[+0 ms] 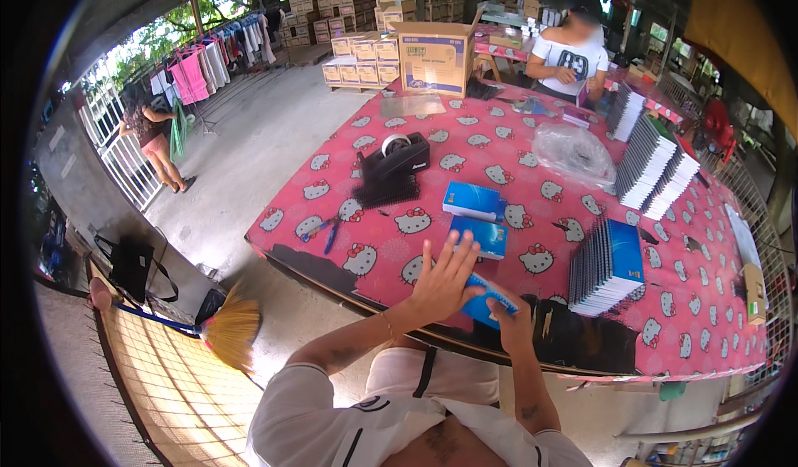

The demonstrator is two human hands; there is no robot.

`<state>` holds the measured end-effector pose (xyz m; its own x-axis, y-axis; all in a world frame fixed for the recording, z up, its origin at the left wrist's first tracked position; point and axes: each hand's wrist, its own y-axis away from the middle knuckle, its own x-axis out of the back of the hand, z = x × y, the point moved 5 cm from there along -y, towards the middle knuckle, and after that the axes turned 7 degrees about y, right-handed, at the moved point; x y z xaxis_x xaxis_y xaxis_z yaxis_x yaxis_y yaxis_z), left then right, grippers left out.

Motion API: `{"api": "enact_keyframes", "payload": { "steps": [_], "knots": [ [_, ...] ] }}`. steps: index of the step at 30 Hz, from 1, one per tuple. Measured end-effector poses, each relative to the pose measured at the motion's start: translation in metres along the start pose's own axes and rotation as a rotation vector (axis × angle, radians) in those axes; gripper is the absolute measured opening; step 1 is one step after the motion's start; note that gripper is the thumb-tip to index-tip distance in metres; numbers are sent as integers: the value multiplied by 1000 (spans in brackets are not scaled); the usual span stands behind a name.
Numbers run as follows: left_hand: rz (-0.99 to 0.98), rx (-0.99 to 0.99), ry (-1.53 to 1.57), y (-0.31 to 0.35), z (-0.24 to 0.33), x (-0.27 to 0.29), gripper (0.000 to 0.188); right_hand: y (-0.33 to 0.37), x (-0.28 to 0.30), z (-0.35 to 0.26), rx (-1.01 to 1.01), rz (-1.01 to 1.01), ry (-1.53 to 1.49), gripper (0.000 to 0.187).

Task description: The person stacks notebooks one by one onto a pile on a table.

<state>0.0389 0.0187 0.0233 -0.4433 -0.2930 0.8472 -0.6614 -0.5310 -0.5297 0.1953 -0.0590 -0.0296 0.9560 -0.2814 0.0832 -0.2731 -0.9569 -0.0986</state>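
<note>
A small blue spiral notebook (480,307) is at the near edge of the table, below my hands. My right hand (513,324) grips its right side, thumb on the cover. With fingers stretched out, my left hand (446,282) lies across its upper left part and reaches toward another blue notebook (482,237). Just behind that one lies a further blue notebook (470,197), on or against others. To the right, a row of blue spiral notebooks (611,267) is packed together, spirals facing left. My palms hide part of the held notebook.
The table wears a pink cat-print cloth (532,217), torn at the front. On it are a black tape dispenser (395,163), blue-handled scissors (331,236), crumpled clear plastic (573,153), taller notebook stacks (648,163) and a carton (434,61). Another person (572,55) works across the table.
</note>
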Motion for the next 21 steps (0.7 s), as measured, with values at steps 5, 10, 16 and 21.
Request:
{"api": "enact_keyframes", "payload": {
  "steps": [5,10,16,21],
  "knots": [
    [-13,-44,193,38,24,-11,84,-1,6,-4,-2,24,-21,35],
    [8,-51,161,31,28,-13,83,2,9,-4,-10,53,-146,34],
    [-227,-212,394,-1,5,-2,42,0,15,5,67,-117,130,33],
    [-93,-306,555,1,4,4,20,0,15,17,23,-233,219,30]
  ]
}}
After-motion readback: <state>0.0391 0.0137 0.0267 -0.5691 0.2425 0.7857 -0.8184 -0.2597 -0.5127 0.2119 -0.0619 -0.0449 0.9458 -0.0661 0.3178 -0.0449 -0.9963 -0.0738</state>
